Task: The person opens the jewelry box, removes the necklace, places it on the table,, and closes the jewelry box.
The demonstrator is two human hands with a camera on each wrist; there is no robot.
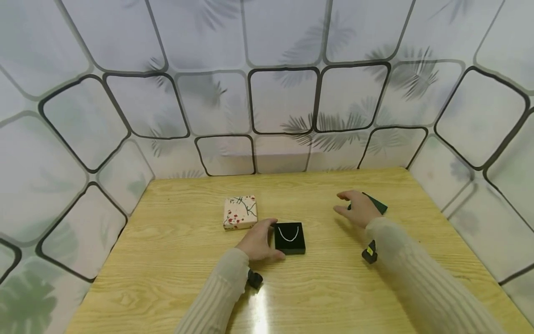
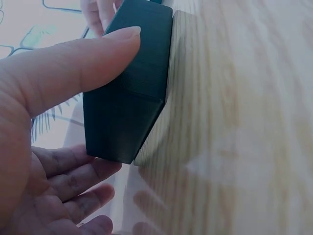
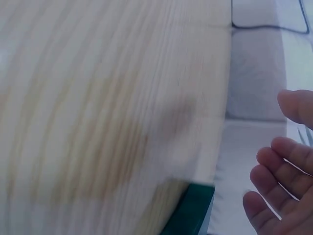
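Yellow wood-grained surface (image 1: 142, 260): left hand (image 1: 259, 242) gripping; right hand (image 1: 361, 209), fingers parted, free. A cream floral box (image 1: 240, 212) lies beyond the left hand; the square black box (image 1: 290, 234) sits between left thumb and fingers; a flat dark-green piece (image 1: 378, 204) lies beside the right hand; a thin silvery strand (image 1: 289, 240) curves atop the black box.

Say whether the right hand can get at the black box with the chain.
Likely yes: only tabletop lies between the right hand and the black box; the left hand is at the box's other side.
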